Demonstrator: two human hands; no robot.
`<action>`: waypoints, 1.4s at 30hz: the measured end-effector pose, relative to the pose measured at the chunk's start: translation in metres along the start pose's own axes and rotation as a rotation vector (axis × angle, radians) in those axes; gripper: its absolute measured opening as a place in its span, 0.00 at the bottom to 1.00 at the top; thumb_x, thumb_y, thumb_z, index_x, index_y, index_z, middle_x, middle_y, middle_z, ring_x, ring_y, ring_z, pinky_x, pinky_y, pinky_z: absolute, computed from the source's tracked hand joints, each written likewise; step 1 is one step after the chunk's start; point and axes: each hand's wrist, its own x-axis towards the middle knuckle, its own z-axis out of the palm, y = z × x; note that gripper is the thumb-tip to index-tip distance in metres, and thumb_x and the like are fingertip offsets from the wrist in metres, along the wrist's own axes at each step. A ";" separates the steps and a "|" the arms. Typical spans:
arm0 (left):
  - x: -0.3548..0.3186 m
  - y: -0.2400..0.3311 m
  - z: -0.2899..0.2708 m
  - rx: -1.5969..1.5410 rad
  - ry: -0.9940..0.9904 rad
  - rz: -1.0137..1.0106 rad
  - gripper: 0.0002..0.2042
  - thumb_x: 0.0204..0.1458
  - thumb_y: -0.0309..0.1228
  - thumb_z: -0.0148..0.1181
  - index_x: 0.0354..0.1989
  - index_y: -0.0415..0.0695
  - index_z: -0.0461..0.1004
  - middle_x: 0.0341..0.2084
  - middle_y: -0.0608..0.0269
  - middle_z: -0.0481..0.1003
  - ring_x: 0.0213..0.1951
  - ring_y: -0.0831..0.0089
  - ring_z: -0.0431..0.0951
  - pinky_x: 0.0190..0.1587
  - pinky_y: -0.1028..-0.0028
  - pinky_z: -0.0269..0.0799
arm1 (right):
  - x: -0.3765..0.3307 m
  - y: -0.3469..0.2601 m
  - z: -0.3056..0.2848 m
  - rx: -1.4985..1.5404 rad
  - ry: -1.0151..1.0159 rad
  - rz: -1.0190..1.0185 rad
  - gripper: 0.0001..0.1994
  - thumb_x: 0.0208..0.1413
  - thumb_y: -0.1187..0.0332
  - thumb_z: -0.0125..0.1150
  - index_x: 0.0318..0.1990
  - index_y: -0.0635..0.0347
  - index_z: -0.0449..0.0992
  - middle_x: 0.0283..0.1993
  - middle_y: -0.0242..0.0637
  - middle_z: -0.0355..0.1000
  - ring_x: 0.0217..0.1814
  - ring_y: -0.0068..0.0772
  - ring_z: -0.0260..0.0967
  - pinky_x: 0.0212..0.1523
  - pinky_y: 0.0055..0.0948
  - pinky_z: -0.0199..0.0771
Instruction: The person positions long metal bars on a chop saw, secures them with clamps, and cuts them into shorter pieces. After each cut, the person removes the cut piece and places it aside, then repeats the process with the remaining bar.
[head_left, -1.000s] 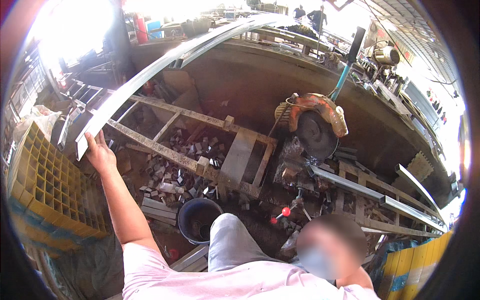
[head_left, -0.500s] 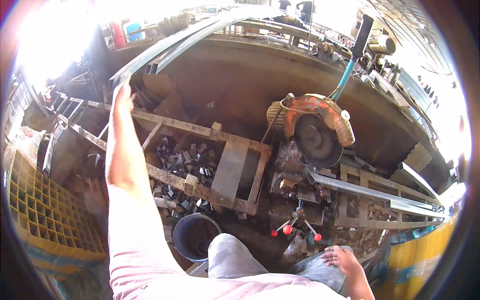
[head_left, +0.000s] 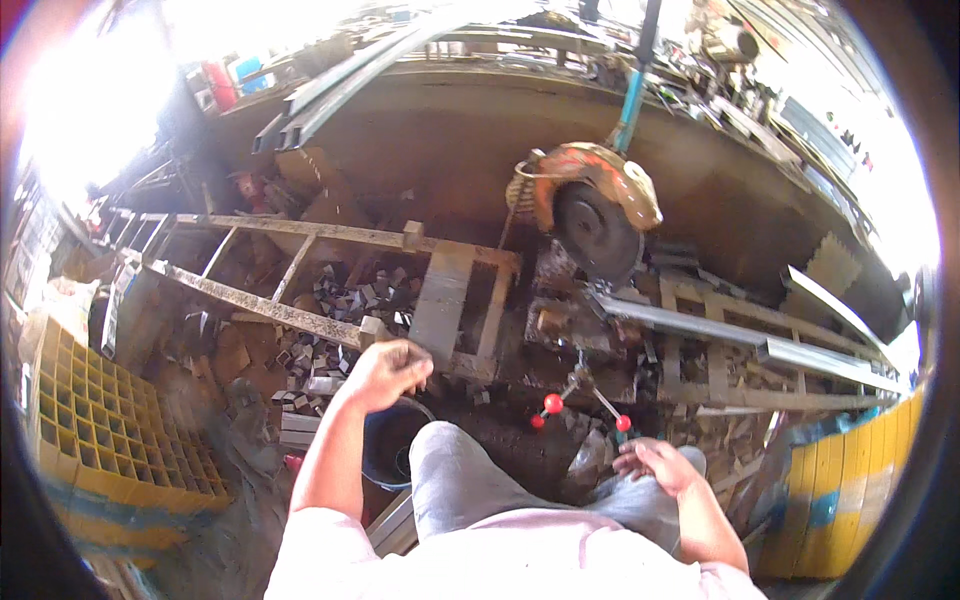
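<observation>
My left hand (head_left: pixel 388 376) is over the dark bucket (head_left: pixel 392 440), beside the near rail of the metal frame (head_left: pixel 270 313). Its fingers are loosely bent and hold nothing that I can see. Above my right knee, my right hand (head_left: pixel 652 466) has its fingers apart and nothing in it. The red-knobbed clamp handle (head_left: pixel 578 385) is just ahead of that hand. Beyond it stands a cut-off saw with a worn orange guard (head_left: pixel 590 165) and a dark disc (head_left: pixel 598 232). A long metal profile (head_left: pixel 690 322) lies to the right, its left end below the disc.
Long metal profiles (head_left: pixel 350 85) rest on the far ledge, their ends jutting out at the left. Small offcuts (head_left: pixel 365 300) are heaped beneath the frame. Stacked yellow square tubes (head_left: pixel 110 420) stand at left, and a yellow stack (head_left: pixel 850 490) at right.
My left hand has come away from the long profiles at the far left and drawn back toward me, above the bucket. The right hand stays near my knee. The view has shifted slightly.
</observation>
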 end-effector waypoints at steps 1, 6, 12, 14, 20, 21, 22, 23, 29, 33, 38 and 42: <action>-0.014 -0.016 0.014 0.006 -0.038 -0.057 0.12 0.67 0.37 0.71 0.42 0.39 0.82 0.28 0.66 0.82 0.30 0.79 0.79 0.35 0.73 0.76 | 0.004 0.005 -0.004 0.027 -0.003 -0.026 0.25 0.79 0.50 0.54 0.68 0.63 0.75 0.58 0.41 0.85 0.53 0.32 0.82 0.52 0.32 0.82; -0.079 -0.051 0.070 0.315 -0.209 -0.261 0.21 0.64 0.45 0.70 0.31 0.36 0.82 0.21 0.56 0.83 0.25 0.71 0.84 0.33 0.64 0.79 | 0.016 -0.006 -0.020 0.091 -0.033 -0.193 0.23 0.79 0.49 0.56 0.63 0.60 0.79 0.53 0.35 0.85 0.49 0.25 0.81 0.46 0.28 0.81; -0.115 -0.063 0.121 0.154 -0.366 -0.461 0.23 0.68 0.44 0.68 0.29 0.34 0.83 0.20 0.57 0.84 0.21 0.73 0.83 0.27 0.71 0.79 | 0.035 -0.026 -0.058 0.348 0.122 -0.291 0.25 0.79 0.43 0.51 0.53 0.57 0.81 0.47 0.36 0.86 0.44 0.28 0.83 0.44 0.30 0.81; -0.107 -0.048 0.136 0.196 -0.279 -0.515 0.24 0.68 0.44 0.68 0.28 0.33 0.82 0.20 0.55 0.83 0.19 0.71 0.82 0.23 0.70 0.78 | 0.051 -0.026 -0.082 0.551 0.226 -0.281 0.24 0.78 0.43 0.51 0.51 0.55 0.81 0.46 0.36 0.85 0.44 0.31 0.83 0.44 0.32 0.81; -0.086 -0.030 0.160 0.298 -0.165 -0.566 0.26 0.68 0.43 0.68 0.26 0.28 0.82 0.17 0.52 0.81 0.15 0.65 0.81 0.19 0.67 0.77 | 0.120 -0.024 -0.164 1.201 0.578 -0.389 0.20 0.74 0.50 0.64 0.55 0.60 0.78 0.45 0.43 0.80 0.45 0.46 0.81 0.49 0.45 0.83; -0.081 -0.018 0.169 0.319 -0.160 -0.549 0.26 0.68 0.43 0.68 0.26 0.28 0.82 0.17 0.52 0.81 0.15 0.65 0.81 0.19 0.67 0.77 | 0.127 -0.020 -0.176 1.235 0.554 -0.418 0.20 0.73 0.51 0.64 0.55 0.60 0.77 0.44 0.43 0.79 0.45 0.47 0.81 0.49 0.46 0.84; -0.080 -0.003 0.176 0.405 -0.122 -0.499 0.28 0.65 0.46 0.70 0.23 0.28 0.81 0.15 0.51 0.80 0.16 0.64 0.81 0.21 0.65 0.78 | 0.138 -0.018 -0.185 1.269 0.532 -0.450 0.19 0.73 0.52 0.65 0.55 0.59 0.77 0.43 0.44 0.78 0.45 0.48 0.80 0.49 0.47 0.84; -0.097 -0.082 0.149 0.646 0.115 -0.211 0.29 0.62 0.48 0.72 0.26 0.27 0.81 0.18 0.49 0.81 0.17 0.63 0.81 0.25 0.62 0.78 | 0.153 -0.024 -0.188 1.292 0.492 -0.480 0.18 0.73 0.53 0.65 0.55 0.59 0.77 0.43 0.44 0.77 0.45 0.49 0.80 0.48 0.47 0.85; -0.073 -0.069 0.150 0.706 0.051 -0.497 0.29 0.60 0.37 0.76 0.66 0.35 0.75 0.51 0.50 0.84 0.54 0.57 0.84 0.57 0.59 0.78 | 0.203 -0.013 -0.234 1.419 0.415 -0.532 0.15 0.76 0.59 0.61 0.56 0.61 0.72 0.45 0.50 0.80 0.44 0.48 0.84 0.39 0.42 0.88; -0.060 -0.002 0.194 0.644 -0.060 -0.496 0.30 0.64 0.47 0.67 0.64 0.34 0.76 0.59 0.39 0.79 0.60 0.44 0.78 0.63 0.55 0.73 | 0.220 -0.003 -0.242 1.436 0.494 -0.473 0.13 0.73 0.61 0.67 0.49 0.60 0.73 0.38 0.41 0.76 0.37 0.39 0.80 0.34 0.36 0.86; -0.054 0.039 0.210 0.745 -0.200 -0.644 0.37 0.66 0.57 0.64 0.72 0.37 0.72 0.67 0.36 0.75 0.68 0.38 0.73 0.69 0.52 0.69 | 0.211 -0.030 -0.222 1.352 0.659 -0.428 0.15 0.70 0.59 0.72 0.45 0.57 0.73 0.35 0.32 0.69 0.28 0.30 0.68 0.33 0.41 0.78; -0.044 0.030 0.207 0.768 -0.242 -0.573 0.36 0.65 0.57 0.66 0.69 0.38 0.74 0.65 0.36 0.76 0.67 0.39 0.74 0.68 0.51 0.70 | 0.193 -0.036 -0.225 1.274 0.647 -0.520 0.15 0.70 0.57 0.71 0.39 0.58 0.77 0.29 0.30 0.69 0.22 0.26 0.66 0.29 0.39 0.74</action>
